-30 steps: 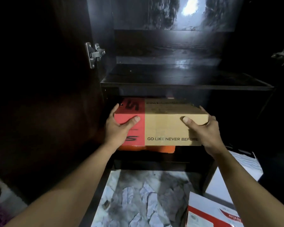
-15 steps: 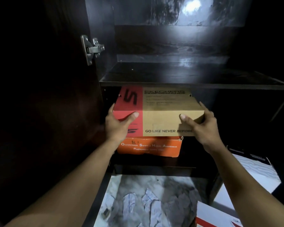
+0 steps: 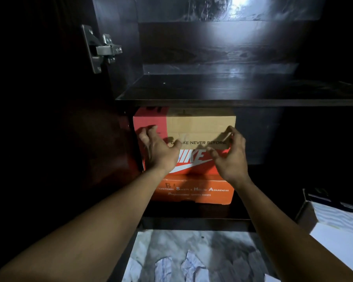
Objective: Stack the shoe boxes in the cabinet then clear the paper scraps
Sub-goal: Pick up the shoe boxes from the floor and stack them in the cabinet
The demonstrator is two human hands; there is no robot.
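A tan and red shoe box [image 3: 200, 125] sits at the top of a stack in the dark cabinet's lower compartment. Under it is a red box with a white logo [image 3: 196, 160], and under that an orange box [image 3: 192, 192]. My left hand [image 3: 157, 148] hovers in front of the top box's left end with its fingers loosely spread, holding nothing. My right hand [image 3: 229, 153] is at the box's right end with relaxed, slightly curled fingers, also holding nothing. Both hands cast shadows on the box face. White paper scraps [image 3: 188, 265] lie on the floor below.
A dark shelf [image 3: 232, 92] runs just above the stack, with little gap over the top box. A metal door hinge [image 3: 102, 49] juts out at upper left. More shoe boxes, one white and patterned [image 3: 338, 222], sit on the floor at right.
The tan and red box went further into the compartment onto the stack. Both hands let go of it and drew back slightly. The view tilted, and the red logo box now shows.
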